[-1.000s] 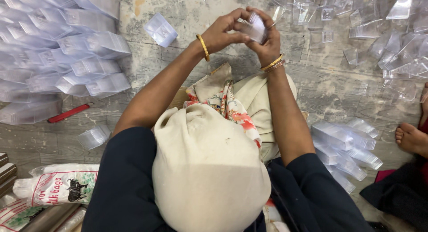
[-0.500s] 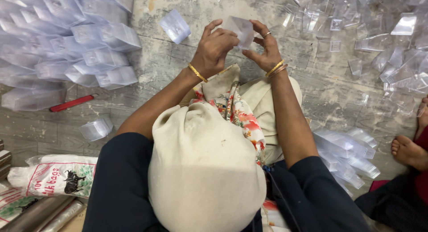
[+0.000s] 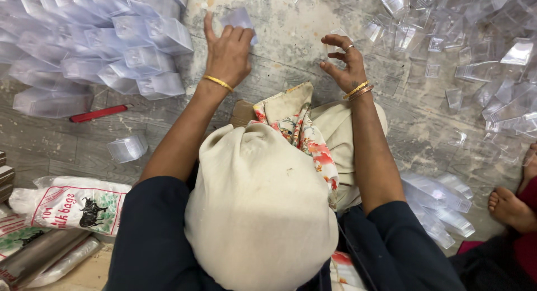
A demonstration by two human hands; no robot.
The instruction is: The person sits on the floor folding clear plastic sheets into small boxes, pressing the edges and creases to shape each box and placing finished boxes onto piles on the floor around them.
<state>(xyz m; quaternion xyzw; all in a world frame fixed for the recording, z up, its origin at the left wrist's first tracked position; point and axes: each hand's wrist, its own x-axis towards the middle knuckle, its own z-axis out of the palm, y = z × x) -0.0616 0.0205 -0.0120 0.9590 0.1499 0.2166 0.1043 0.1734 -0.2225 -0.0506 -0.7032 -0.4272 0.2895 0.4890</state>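
Note:
My left hand (image 3: 226,53) is stretched forward and closed on a small clear plastic box (image 3: 241,18), holding it just right of the rows of stacked clear boxes (image 3: 112,45). My right hand (image 3: 345,62) hovers over the stone floor with its fingers curled and apart, and I see nothing gripped in it. Both wrists wear gold bangles. A cream head cloth and a floral cloth on my lap cover the lower middle of the view.
Loose clear plastic pieces (image 3: 475,45) are scattered at the upper right. A red pen-like tool (image 3: 98,113) and a single clear box (image 3: 127,148) lie at left. A printed plastic bag (image 3: 72,204) sits lower left. More stacked boxes (image 3: 442,204) and another person's foot (image 3: 509,208) are at right.
Both hands were together on one clear box. Now they have parted: my left hand has carried the box left toward the stacked rows, and my right hand has let go.

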